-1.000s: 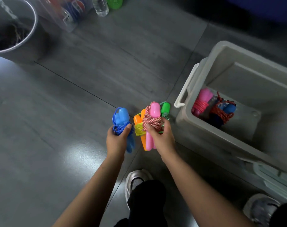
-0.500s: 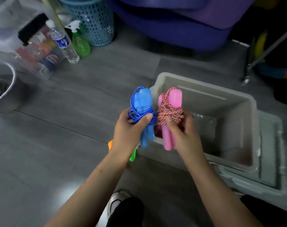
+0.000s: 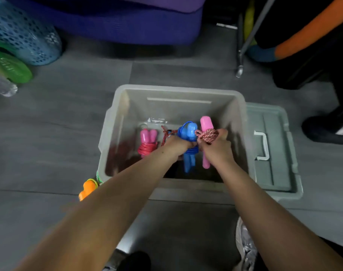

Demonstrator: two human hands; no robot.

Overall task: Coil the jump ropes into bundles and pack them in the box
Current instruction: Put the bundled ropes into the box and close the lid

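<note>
Two coiled jump rope bundles are held over the open grey box (image 3: 239,114), inside its rim. The blue bundle (image 3: 188,133) consists of two blue handles laid side by side, bound at mid-length by turns of blue cord. The pink bundle (image 3: 205,132) consists of pink handles bound by a red-and-white twisted cord.

The blue bundle is gripped by the left hand (image 3: 176,146), fingers curled round its wrapped middle; the handle ends project above and below the fist. The pink bundle is gripped likewise by the right hand (image 3: 215,148), fingers closed over the cord wrap. The two bundles are held just beside each other, the hands touching.

On the box floor a second pink-handled bundle with red cord (image 3: 148,141) is seen, with a dark red cord bundle (image 3: 166,133) beside it, partly hidden by the left hand. An orange-handled bundle (image 3: 87,188) is seen outside the box, at its near left corner. The lid (image 3: 272,153) is laid flat to the box's right.
</note>
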